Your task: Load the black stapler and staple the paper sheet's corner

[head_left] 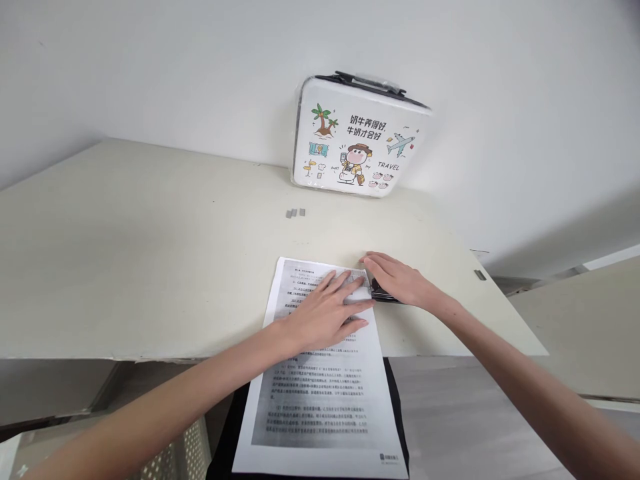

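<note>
A printed sheet of paper [320, 400], dense with text on a grey background, lies over the table's front edge, and its lower part hangs past it. My left hand [325, 313] rests flat on the upper part of the sheet, fingers spread. At the sheet's upper right edge, my right hand [395, 277] covers a black stapler [384, 295]. Only the stapler's lower part shows under the palm, beside the paper. Whether the paper's corner sits in its jaws is hidden by my fingers.
A white case [325, 157] with cartoon prints and a black handle leans against the wall at the back. Several small grey pieces like staple strips [295, 213] lie in front of it on the pale table [150, 267]. Another grey piece [479, 274] is near the right edge.
</note>
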A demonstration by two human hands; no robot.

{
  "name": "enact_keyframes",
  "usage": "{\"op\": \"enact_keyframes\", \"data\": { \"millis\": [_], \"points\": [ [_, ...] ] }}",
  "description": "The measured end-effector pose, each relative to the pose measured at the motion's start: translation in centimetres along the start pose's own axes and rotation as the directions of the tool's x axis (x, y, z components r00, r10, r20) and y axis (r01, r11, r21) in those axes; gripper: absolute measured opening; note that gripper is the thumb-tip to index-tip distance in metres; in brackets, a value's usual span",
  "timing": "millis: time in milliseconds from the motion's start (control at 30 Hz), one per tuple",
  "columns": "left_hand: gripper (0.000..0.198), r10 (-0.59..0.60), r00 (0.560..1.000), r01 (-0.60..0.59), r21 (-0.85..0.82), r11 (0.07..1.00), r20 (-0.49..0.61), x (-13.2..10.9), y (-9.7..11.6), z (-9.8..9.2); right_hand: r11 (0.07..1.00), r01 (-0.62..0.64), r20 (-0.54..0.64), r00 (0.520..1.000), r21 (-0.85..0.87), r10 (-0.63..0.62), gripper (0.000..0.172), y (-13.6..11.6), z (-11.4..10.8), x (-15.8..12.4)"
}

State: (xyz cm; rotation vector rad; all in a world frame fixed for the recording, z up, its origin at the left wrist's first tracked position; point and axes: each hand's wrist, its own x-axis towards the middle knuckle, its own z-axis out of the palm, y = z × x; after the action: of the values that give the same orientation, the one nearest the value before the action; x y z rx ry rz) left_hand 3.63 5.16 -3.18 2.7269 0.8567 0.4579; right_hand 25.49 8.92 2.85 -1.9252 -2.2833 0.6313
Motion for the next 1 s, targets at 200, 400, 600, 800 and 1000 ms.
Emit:
{"op": "enact_keyframes", "data": {
  "millis": [200,400,600,800,1000],
  "points": [
    [0.049,0.003,1.0,-0.003,-0.004,1.0,-0.002,-0.02,0.02,0.05,1.0,-0.009,0.007,1.0,-0.009,0.01,0.05,-0.08,-0.02,-0.04],
    [0.048,0.009,1.0,-0.009,0.0,1.0,-0.001,0.01,0.03,-0.05,0.999,0.001,0.001,1.0,-0.046,-0.001,0.049,-0.07,0.01,-0.13],
    [0.047,-0.001,1.0,0.001,-0.011,1.0,0.018,0.05,0.09,-0.3,0.998,0.008,-0.01,1.0,-0.061,-0.008,0.05,0.09,0.07,0.0],
    [0.047,-0.003,1.0,0.004,-0.02,1.0,0.026,0.0,0.06,-0.41,0.997,0.022,-0.028,0.999,-0.076,-0.024,0.051,0.09,0.03,-0.02],
    [0.047,-0.004,1.0,0.004,-0.029,1.0,0.003,0.06,0.09,-0.33,0.995,0.027,-0.024,0.999,-0.096,-0.029,0.053,-0.04,0.08,-0.06]
  ]
}}
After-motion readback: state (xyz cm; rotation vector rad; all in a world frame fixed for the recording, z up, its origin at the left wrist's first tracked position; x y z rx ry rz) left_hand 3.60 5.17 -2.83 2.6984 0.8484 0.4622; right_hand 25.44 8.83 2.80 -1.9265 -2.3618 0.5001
